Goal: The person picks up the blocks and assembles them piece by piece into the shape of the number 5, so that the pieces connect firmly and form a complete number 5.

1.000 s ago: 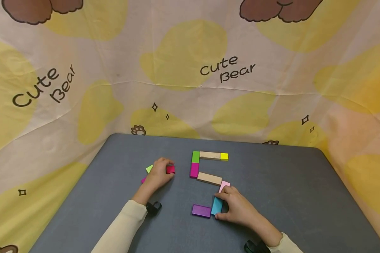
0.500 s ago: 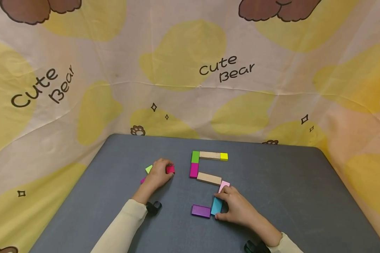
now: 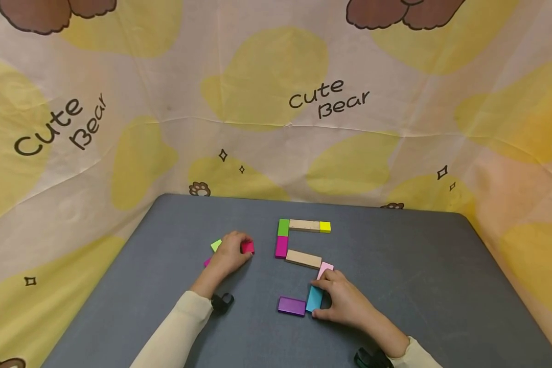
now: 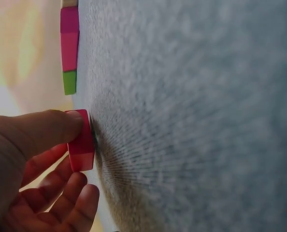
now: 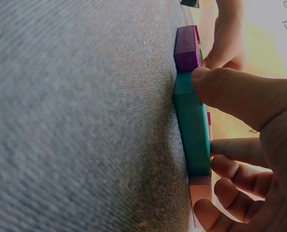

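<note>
My left hand (image 3: 230,254) pinches a red block (image 3: 247,247) at the table surface; the left wrist view shows the thumb (image 4: 75,122) on its upper face. Over to the right, my right hand (image 3: 347,301) holds a blue block (image 3: 314,299) between thumb and fingers at its two ends. That block lies flat, one end by a purple block (image 3: 292,306) and the other by a pink block (image 3: 325,268), which the fingers partly cover. A plain wooden block (image 3: 303,258) runs leftward from the pink one to a magenta block (image 3: 281,247).
A green block (image 3: 283,227), another wooden block (image 3: 304,225) and a yellow block (image 3: 325,227) continue the line at the back. Behind my left hand lie a lime block (image 3: 215,245) and a magenta piece (image 3: 207,262), both partly hidden. The grey table (image 3: 418,286) meets a printed curtain (image 3: 267,102).
</note>
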`<state>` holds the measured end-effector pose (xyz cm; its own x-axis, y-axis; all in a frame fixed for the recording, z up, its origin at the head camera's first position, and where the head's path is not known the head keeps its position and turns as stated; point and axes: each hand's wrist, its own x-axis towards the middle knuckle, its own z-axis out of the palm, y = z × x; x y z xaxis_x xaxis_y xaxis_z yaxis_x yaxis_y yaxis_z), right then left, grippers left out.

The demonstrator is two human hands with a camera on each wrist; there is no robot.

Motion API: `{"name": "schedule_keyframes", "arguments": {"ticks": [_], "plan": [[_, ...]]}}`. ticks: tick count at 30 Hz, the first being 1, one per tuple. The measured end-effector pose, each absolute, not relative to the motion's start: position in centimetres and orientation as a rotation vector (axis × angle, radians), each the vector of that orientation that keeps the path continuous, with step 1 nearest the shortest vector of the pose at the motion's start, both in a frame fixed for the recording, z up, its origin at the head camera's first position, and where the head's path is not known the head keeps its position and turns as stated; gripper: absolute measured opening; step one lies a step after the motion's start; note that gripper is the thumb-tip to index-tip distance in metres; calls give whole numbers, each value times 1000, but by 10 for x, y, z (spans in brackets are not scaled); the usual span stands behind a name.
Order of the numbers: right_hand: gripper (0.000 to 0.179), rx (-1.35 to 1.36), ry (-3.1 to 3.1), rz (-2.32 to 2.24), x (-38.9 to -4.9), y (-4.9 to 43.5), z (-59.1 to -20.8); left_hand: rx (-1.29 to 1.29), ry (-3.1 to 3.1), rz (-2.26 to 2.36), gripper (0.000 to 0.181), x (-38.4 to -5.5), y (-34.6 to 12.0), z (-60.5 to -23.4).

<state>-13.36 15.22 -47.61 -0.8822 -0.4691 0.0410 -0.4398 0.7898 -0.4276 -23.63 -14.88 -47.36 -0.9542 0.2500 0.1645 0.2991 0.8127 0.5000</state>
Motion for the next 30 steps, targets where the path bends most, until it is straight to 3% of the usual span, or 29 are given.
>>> {"name": "schedule_keyframes", "arguments": {"ticks": [30], "plan": [[61,-763,2929,-673,-133,151,-476,-766,-2929,-655,25,-174,-128,-463]]}}
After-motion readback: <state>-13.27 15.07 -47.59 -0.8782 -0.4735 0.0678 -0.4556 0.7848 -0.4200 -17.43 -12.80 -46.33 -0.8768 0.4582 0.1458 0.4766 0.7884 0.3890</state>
